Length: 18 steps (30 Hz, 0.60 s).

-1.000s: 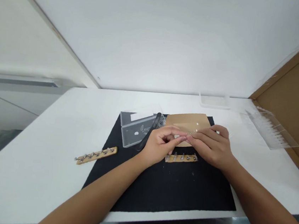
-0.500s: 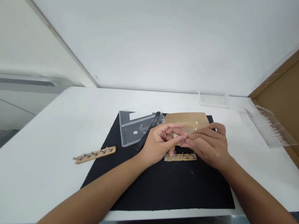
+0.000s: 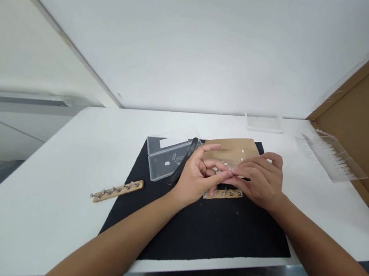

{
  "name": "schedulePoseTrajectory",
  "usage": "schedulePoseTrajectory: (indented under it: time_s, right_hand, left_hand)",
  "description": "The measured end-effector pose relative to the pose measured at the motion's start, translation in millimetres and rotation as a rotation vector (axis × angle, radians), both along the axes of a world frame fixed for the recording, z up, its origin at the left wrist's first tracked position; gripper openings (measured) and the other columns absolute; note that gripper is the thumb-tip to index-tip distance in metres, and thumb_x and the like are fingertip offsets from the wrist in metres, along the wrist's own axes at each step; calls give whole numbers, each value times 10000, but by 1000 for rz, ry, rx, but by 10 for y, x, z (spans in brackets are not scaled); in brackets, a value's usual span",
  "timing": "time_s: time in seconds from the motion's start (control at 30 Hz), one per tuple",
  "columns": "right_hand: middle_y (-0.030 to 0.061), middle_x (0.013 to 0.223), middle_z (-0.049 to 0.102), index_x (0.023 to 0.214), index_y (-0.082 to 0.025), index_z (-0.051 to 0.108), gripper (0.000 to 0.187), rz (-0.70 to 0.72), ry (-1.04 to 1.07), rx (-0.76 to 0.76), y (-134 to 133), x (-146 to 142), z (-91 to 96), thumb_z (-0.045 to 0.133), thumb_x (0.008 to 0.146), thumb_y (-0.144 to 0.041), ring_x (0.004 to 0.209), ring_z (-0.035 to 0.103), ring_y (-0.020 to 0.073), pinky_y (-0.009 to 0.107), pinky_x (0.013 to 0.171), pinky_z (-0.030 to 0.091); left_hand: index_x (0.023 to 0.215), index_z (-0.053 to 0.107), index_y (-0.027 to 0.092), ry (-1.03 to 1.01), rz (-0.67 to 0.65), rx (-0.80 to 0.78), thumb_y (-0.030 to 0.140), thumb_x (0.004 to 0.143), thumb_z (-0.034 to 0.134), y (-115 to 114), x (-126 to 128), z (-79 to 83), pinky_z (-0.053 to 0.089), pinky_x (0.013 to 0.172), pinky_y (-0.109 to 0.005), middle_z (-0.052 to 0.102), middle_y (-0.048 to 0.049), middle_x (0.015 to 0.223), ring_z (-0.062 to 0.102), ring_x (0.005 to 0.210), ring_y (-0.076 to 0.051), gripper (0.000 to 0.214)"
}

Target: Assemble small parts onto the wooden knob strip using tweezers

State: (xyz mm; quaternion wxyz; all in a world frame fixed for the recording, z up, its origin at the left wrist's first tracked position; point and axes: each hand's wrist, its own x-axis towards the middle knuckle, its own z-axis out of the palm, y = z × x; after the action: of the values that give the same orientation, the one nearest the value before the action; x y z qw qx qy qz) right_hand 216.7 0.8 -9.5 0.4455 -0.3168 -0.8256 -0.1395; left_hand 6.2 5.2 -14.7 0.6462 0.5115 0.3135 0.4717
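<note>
My left hand [image 3: 200, 175] pinches with thumb and index finger, its other fingers partly curled. Its fingertips meet those of my right hand [image 3: 261, 179], which is pinched closed too. Whatever lies between the fingertips is too small to make out. Just below them, on the black mat [image 3: 214, 233], lies a wooden strip [image 3: 227, 194] with small metal clips and clear pieces on it. Behind the hands is a brown sheet [image 3: 229, 146] with small white and clear bits. A dark curved file-like tool [image 3: 182, 162] rests beside my left hand across an open clear plastic case [image 3: 158, 168].
A second wooden strip [image 3: 118, 190] with several metal clips lies at the left, partly on the mat. A clear tray [image 3: 263, 123] stands at the back of the white table [image 3: 70, 157]. Transparent sheets with nail-shaped pieces [image 3: 330, 157] lie right, near a brown board [image 3: 364, 117].
The joined fingertips have shifted slightly to the right. My left hand's upper fingers have lifted and spread a little. The strips, case and dark tool have stayed where they were.
</note>
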Motion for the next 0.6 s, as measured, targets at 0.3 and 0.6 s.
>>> schedulePoseTrajectory:
  time_s: [0.3, 0.6]
  right_hand:
    - [-53, 765, 764, 977, -245, 664, 184, 40, 63, -76, 25, -36, -20, 821, 934, -332, 709, 717, 147, 361, 817, 429]
    - [-39, 744, 672, 963, -224, 746, 307, 278, -61, -373, 147, 176, 25, 846, 867, -499, 700, 625, 130, 333, 786, 398]
  left_hand:
    - [1330, 411, 214, 46, 1, 60, 287, 831, 888, 20, -19, -39, 483, 379, -151, 765, 23, 835, 610, 395, -68, 694]
    - [1143, 572, 186, 320, 271, 464, 262, 947, 732, 51, -56, -125, 402, 437, -158, 663, 20, 830, 553, 482, -38, 264]
